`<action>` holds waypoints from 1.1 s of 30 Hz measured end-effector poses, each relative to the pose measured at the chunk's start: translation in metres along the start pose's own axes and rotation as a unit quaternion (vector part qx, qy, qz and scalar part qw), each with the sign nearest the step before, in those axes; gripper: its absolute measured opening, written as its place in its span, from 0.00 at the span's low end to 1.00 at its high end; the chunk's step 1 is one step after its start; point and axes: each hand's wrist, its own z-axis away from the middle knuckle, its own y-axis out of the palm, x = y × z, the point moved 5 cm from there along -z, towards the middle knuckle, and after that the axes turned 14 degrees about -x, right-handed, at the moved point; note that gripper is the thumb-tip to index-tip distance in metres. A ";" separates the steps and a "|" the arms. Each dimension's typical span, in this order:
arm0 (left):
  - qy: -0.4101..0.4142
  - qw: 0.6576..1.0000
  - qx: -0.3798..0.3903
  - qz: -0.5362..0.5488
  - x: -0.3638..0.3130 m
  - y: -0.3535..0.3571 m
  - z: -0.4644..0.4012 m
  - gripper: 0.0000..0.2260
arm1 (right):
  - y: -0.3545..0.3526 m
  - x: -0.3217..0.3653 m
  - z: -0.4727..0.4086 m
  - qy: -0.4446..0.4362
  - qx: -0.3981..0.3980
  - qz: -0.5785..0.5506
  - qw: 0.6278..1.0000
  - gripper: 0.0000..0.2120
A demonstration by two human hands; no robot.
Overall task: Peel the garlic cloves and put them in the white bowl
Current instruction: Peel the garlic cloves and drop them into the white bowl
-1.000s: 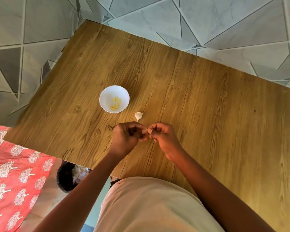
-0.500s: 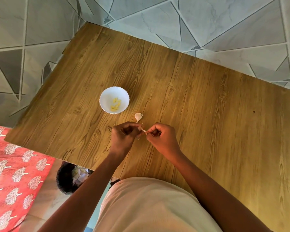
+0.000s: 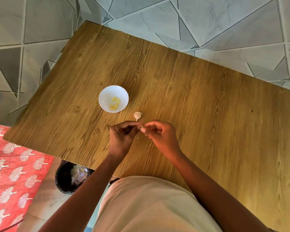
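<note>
— Wooden table (image 3: 199,101) over grey tiled floor, seen from above. What stage is the peeling at?

— Midway, I'd say. The white bowl (image 3: 113,98) already has several yellowish peeled cloves (image 3: 115,103) in it, and a small piece of garlic (image 3: 137,115) in its skin lies on the table just beside the bowl, nearer the hands.

— And the hands themselves?

— They meet just above the table. The left hand (image 3: 122,136) has its fingers curled in, pinching a small clove (image 3: 141,126) at the fingertips. The right hand (image 3: 159,134) is curled too, its thumb and forefinger closed on the same clove from the other side.

— Is the skin off?

— Too small to tell. A pale fleck (image 3: 138,137) lies on the wood below the hands, likely skin.

— Next move?

— Probably stripping the last skin, then a short reach forward and left to drop the clove into the bowl. The piece on the table looks to be next.
</note>
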 end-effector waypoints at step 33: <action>-0.025 0.999 0.023 0.039 0.000 -0.010 -0.001 0.06 | -0.001 -0.012 0.008 -0.095 0.062 0.171 0.979 0.11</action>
